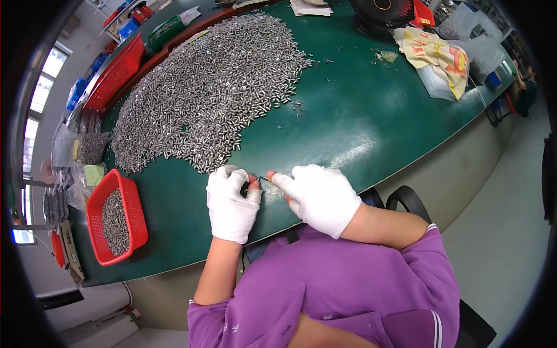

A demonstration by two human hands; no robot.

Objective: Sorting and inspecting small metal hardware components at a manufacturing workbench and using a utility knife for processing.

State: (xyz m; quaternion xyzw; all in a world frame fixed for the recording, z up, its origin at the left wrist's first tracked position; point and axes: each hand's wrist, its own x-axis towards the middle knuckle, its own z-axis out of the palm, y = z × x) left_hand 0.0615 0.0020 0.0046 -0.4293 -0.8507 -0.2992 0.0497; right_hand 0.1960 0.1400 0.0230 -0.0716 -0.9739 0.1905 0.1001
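Observation:
Both my hands wear white gloves with bare fingertips and meet low over the green table (272, 139), near its front edge. My left hand (233, 204) is closed, thumb and forefinger pinched together; what lies between them is too small to make out. From the right, my right hand (322, 198) grips a thin dark-tipped tool (263, 178), its tip pointing at the left fingertips. Just beyond my hands spreads a large heap of small silvery metal cylinders (212, 87). More such cylinders (115, 223) lie in a red plastic basket (137, 214) left of my left hand.
A larger red basket (119, 72) leans at the far left beside bagged parts (91, 145). At the back right are a black fan (383, 7), a yellow printed cloth (432, 55) and clear plastic bags (484, 52). Dark chair parts (409, 203) show beside my right elbow.

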